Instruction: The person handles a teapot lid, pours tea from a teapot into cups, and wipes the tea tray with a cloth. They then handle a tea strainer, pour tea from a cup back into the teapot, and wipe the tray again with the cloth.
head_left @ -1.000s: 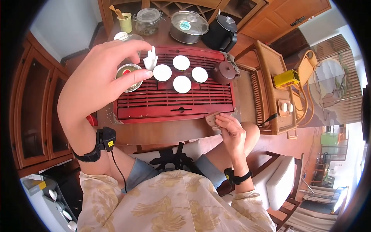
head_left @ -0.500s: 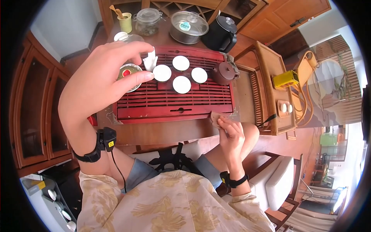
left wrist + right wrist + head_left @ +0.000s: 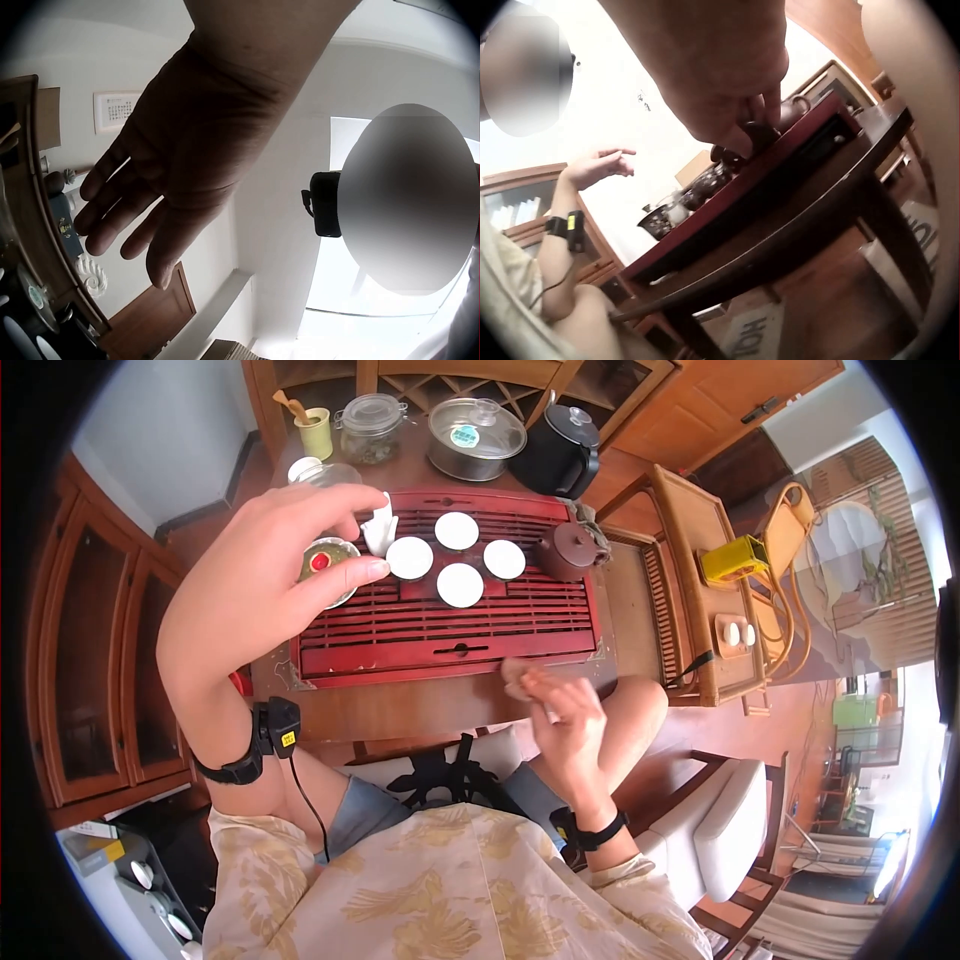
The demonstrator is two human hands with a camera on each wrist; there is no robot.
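Note:
My left hand (image 3: 265,565) is raised over the left end of the red slatted tea tray (image 3: 400,658), fingers relaxed and thumb extended. Nothing lies against its palm in the left wrist view. In the head view its thumb and index finger overlap a patterned bowl (image 3: 346,600) with a red spot inside and a white figurine (image 3: 380,535). Between fingertips and thumb, my right hand (image 3: 572,728) pinches small flat brown pieces (image 3: 514,676), like coasters, near the tray's front right edge. They are blurred, and partly hidden by the fingers. Several white cups (image 3: 410,560) stand mid-tray.
A brown teapot (image 3: 570,552) sits at the tray's right end. Behind the tray stand a glass jar (image 3: 372,435), a lidded steel pot (image 3: 476,445) and a black kettle (image 3: 562,455). A rattan side table (image 3: 690,590) is at the right, bearing a yellow tin (image 3: 733,560).
My right hand has moved left along the tray's front edge with the brown pieces. My left hand keeps nearly the same pose. The head view has shifted slightly.

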